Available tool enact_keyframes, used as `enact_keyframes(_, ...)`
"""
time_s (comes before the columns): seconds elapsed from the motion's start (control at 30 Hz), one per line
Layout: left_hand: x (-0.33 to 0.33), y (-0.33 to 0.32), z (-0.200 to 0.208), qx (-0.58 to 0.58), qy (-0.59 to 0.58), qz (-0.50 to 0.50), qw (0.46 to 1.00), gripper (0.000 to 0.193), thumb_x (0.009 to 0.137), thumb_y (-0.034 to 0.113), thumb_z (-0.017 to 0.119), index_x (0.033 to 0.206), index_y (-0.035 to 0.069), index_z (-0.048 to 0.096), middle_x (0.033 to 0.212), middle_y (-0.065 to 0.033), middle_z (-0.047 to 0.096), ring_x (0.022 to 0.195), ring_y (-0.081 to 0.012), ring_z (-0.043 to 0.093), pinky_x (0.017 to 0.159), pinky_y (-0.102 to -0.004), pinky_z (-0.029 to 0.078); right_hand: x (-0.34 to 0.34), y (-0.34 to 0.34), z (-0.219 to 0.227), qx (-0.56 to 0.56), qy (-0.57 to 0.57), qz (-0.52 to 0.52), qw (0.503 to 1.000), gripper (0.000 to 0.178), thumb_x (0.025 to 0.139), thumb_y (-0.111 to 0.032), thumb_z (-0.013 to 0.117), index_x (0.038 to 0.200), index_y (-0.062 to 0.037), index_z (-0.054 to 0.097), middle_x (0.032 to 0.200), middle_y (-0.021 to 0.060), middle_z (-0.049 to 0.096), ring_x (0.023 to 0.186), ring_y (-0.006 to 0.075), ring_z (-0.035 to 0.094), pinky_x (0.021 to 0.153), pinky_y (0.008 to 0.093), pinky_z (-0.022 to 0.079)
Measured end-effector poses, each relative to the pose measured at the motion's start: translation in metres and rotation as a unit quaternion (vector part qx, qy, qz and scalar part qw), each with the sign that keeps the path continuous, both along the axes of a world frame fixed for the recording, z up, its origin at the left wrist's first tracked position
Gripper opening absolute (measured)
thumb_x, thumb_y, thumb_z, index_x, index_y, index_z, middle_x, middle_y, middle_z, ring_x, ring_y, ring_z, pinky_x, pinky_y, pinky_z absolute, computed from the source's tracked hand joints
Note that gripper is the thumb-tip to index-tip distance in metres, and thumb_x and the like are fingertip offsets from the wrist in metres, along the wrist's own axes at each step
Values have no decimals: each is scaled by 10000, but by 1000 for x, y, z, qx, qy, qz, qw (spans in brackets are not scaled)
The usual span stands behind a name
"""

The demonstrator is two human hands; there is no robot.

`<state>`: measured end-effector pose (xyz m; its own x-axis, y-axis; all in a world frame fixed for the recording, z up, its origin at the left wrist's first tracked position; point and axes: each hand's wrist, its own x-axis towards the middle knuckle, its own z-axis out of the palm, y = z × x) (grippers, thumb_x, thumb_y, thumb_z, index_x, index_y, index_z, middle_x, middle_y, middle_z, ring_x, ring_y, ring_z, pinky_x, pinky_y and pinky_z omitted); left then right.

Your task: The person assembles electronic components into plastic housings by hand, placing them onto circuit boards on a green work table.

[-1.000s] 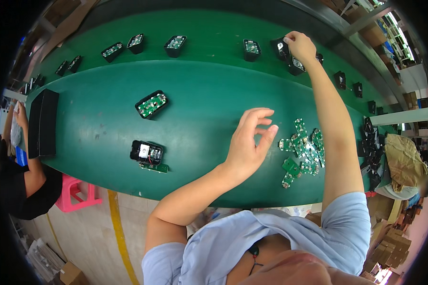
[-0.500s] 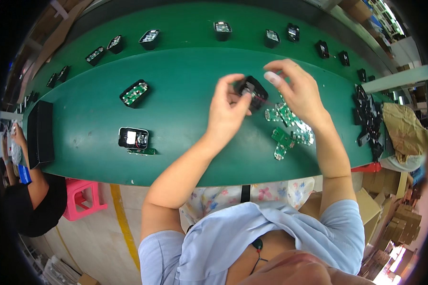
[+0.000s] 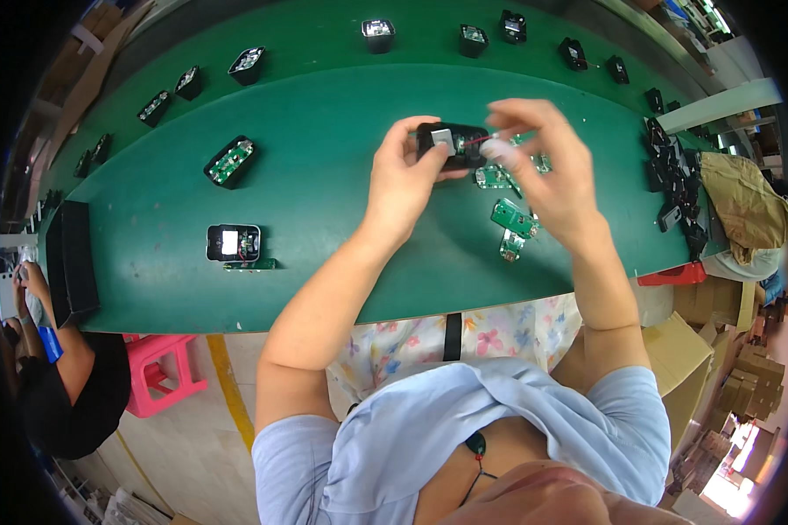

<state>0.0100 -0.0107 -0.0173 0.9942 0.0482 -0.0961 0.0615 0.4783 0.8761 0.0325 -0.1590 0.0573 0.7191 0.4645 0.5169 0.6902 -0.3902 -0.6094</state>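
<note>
My left hand (image 3: 400, 181) grips an open black plastic housing (image 3: 426, 138) by its left end, thumb over the rim. Inside the housing shows a pale silvery block (image 3: 443, 140). A thin red wire (image 3: 475, 140) runs out of the housing's right side to the fingertips of my right hand (image 3: 553, 171), which look pinched on it, though motion smears them. Under and beside my right hand lie several green circuit boards (image 3: 515, 219), partly covered by it. To the left, one black housing holds a green board (image 3: 232, 163). Nearer me another housing (image 3: 234, 229) has a board beside it.
Several black housings (image 3: 378, 35) stand spaced along the far green strip (image 3: 315, 44). Black parts (image 3: 668, 188) are heaped at the right beside brown paper (image 3: 735, 197). A black box (image 3: 72, 262) stands at the table's left end, near a pink stool (image 3: 162, 372) and another person (image 3: 74, 385).
The housing in my left hand has turned more level. My right fingers have come to its right side, where the red wire now stretches to them. The whole view has shifted slightly.
</note>
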Motion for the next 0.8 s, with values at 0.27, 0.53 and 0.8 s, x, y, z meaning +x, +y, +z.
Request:
enact_keyframes(0.27,0,5,11,-63,70,28,995,396,849,-6,522,1181,-55,311,1027,-174,540,876,-274,616,807,-363,540,-11,-64,-52,-308,29,-177,934,305,718,-265,701,906,-59,575,836,84,563,749,252,579,608,354,472)
enact_keyframes(0.53,-3,1,8,-97,66,-16,993,302,867,37,500,1137,-72,417,1076,-162,538,931,-279,602,892,-386,500,-19,-63,-70,-211,103,-195,952,318,719,-193,708,958,-46,557,897,102,545,833,268,563,669,358,474)
enact_keyframes(0.8,-1,5,2,-13,86,-4,996,227,873,108,537,1055,-8,468,952,-99,584,869,-183,601,776,-316,483,-17,-51,-71,-191,55,-195,960,260,745,-25,649,976,-15,530,879,84,550,754,203,552,657,309,463)
